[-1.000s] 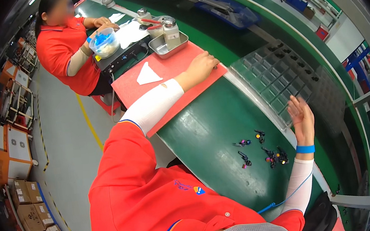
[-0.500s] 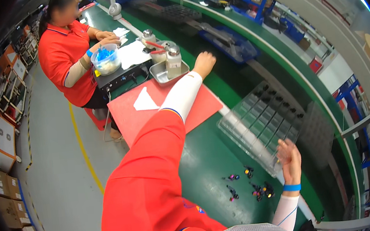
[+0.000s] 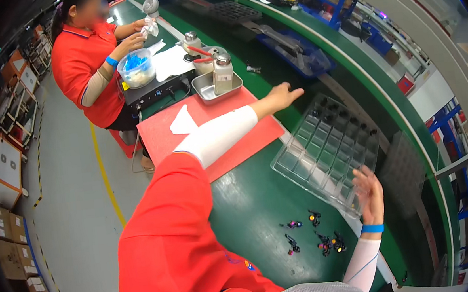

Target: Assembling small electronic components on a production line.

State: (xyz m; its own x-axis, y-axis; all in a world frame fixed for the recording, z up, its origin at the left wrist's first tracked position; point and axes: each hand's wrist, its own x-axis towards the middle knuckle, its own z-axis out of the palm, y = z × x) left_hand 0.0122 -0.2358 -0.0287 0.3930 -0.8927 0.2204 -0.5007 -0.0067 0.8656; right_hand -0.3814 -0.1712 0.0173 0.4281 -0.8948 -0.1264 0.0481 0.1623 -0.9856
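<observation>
My left hand (image 3: 280, 96) is held over the green conveyor belt, empty, with fingers stretched and apart. It is just beyond the far end of a clear plastic tray (image 3: 317, 167). This compartmented tray lies across the table's edge and the belt, with several small black parts (image 3: 340, 113) along its far side. My right hand (image 3: 370, 195) grips the tray's near right edge with curled fingers. On the green table, left of that hand, lie several small dark parts (image 3: 330, 243) with pink and yellow spots. A small dark and silvery piece (image 3: 254, 69) rests on the belt.
A red mat (image 3: 230, 160) lies left of the tray, with a white cloth (image 3: 183, 121) on it. A metal dish (image 3: 204, 87) holds a pump bottle (image 3: 223, 74). A co-worker (image 3: 89, 70) in red sits at the far left, handling white wipes. A blue bin (image 3: 316, 64) is on the belt.
My left hand has moved right and nearer, toward the tray, and its fingers have stretched out. The small piece on the belt now shows. The co-worker has lifted a white wipe.
</observation>
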